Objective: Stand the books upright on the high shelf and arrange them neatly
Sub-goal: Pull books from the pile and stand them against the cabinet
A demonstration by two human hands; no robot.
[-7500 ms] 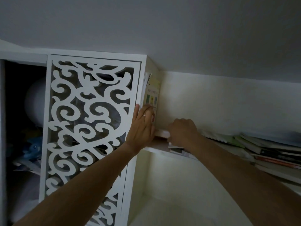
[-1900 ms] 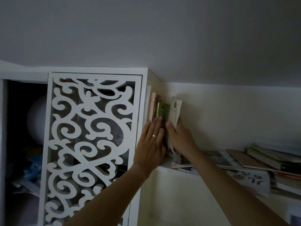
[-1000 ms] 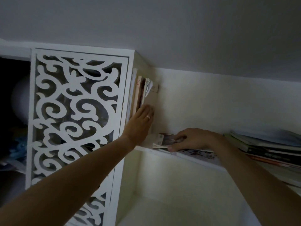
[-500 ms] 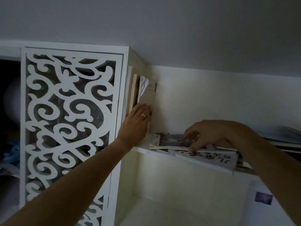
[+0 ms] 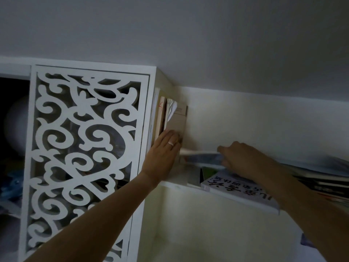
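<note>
Several thin books stand upright at the left end of the high white shelf, against the cabinet's side. My left hand, a ring on one finger, presses flat against their lower edges and holds them up. My right hand grips a thin book with a bluish cover, whose left end is lifted off the shelf. Below it a white book with red and dark lettering lies flat and overhangs the shelf's front edge. More books lie stacked flat to the right.
A white cabinet door with scrolled cut-outs fills the left; dark compartments with objects lie behind and beside it. The ceiling hangs close above the shelf. A white wall backs the shelf, with an open alcove underneath.
My right hand left the upright books, dropped to the flat pile and has taken hold of the bluish book, lifting its left end. My left hand has stayed pressed on the standing books.
</note>
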